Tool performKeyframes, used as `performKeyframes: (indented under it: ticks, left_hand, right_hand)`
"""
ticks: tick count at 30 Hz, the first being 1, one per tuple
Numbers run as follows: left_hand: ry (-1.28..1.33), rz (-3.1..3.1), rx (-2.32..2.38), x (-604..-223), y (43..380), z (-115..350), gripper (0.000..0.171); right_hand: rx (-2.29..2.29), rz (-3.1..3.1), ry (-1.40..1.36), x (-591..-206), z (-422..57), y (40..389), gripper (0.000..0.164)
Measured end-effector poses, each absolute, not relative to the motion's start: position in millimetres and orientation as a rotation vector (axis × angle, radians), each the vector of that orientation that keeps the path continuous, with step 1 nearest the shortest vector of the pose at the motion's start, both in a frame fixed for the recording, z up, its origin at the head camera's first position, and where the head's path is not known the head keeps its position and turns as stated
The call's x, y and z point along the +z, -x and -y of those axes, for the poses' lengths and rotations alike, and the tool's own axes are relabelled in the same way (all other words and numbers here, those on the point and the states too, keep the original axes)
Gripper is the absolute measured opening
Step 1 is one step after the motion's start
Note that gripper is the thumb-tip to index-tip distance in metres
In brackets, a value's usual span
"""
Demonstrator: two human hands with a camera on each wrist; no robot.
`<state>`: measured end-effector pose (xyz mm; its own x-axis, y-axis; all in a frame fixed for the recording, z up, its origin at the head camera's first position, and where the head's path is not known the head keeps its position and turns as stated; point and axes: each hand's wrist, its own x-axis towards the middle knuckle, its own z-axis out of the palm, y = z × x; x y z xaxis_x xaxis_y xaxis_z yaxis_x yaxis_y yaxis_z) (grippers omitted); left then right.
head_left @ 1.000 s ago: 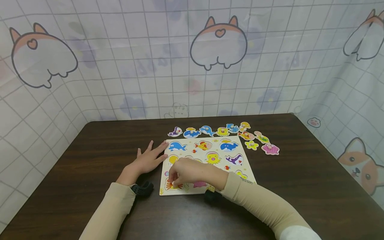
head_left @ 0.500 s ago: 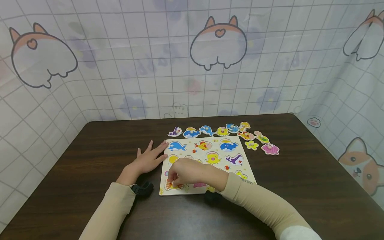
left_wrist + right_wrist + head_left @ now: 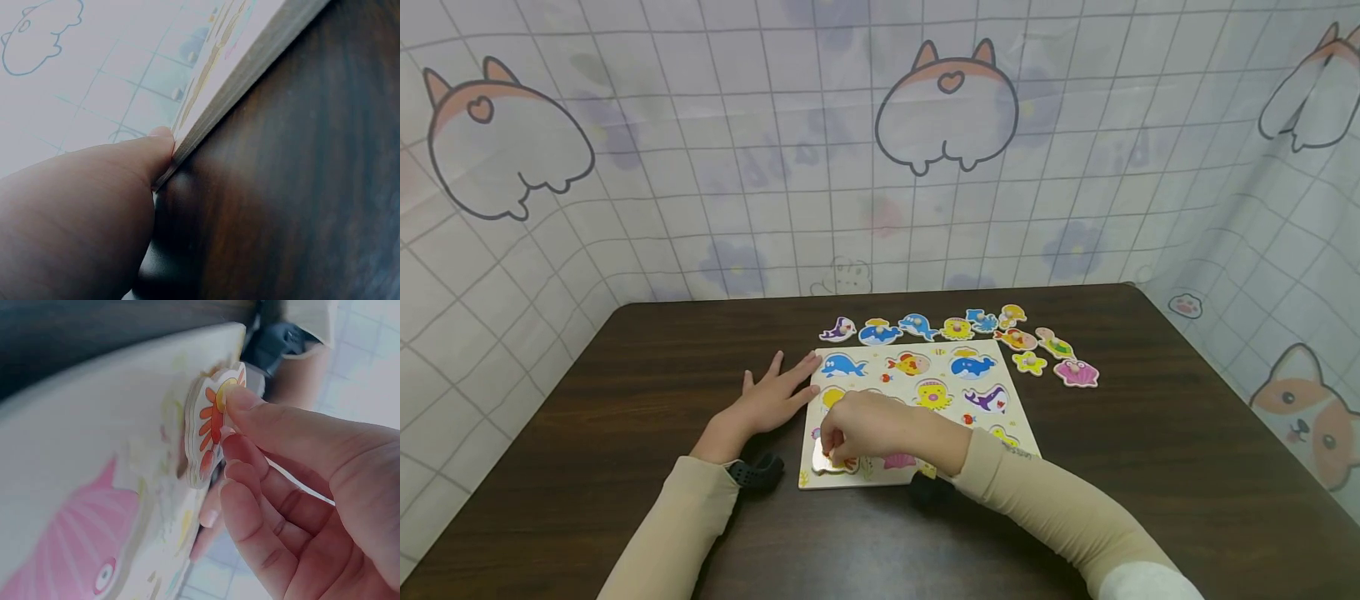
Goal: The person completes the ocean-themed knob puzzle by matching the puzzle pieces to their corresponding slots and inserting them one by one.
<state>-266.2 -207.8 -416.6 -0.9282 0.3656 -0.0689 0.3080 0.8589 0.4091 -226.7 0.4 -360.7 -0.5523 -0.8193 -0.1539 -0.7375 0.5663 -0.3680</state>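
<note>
My right hand [image 3: 872, 427] pinches an orange-and-yellow crab puzzle piece [image 3: 214, 419] between thumb and fingers. The piece is tilted and stands off the board's surface at the near left corner, partly hidden by the hand in the head view. A pale wooden peg puzzle board [image 3: 951, 433] with printed sea animals lies under this hand. At the board's left edge my left hand [image 3: 767, 404] lies with straight, spread fingers, its fingertips touching the edge. The left wrist view shows one digit [image 3: 159, 147] against the board's side.
Behind the board, loose pegged pieces line up, among them a purple whale [image 3: 838, 330] and a yellow octopus [image 3: 957, 329]. A pink shell piece [image 3: 1077, 373] and a yellow star piece [image 3: 1028, 363] lie to its right. All rest on a dark wooden table [image 3: 647, 375].
The crab piece, earlier flat on the board, is now tilted up from it, catching light in the right hand's pinch. The left hand stays in place.
</note>
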Motion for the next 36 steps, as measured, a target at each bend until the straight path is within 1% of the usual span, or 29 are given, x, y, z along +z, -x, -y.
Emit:
performKeyframes:
  ticks: [3,9,23,36]
  left_hand:
    - [-0.526,-2.886,0.602,-417,266,208,0.060]
    - [-0.522,-2.885,0.596,-417,267,207,0.061]
    - [-0.509,-2.880,0.606,-417,267,207,0.062]
    - [-0.513,-2.891,0.596,-417,266,206,0.062]
  right_hand:
    - [-0.395,-2.491,1.261,-359,-2,228,0.007]
    - [-0.428,-2.465,1.240,-364,-1,226,0.013]
    - [-0.443,-2.454,1.259,-366,-3,227,0.014]
    - [-0.740,-2.432,1.294,-355,-37,244,0.020]
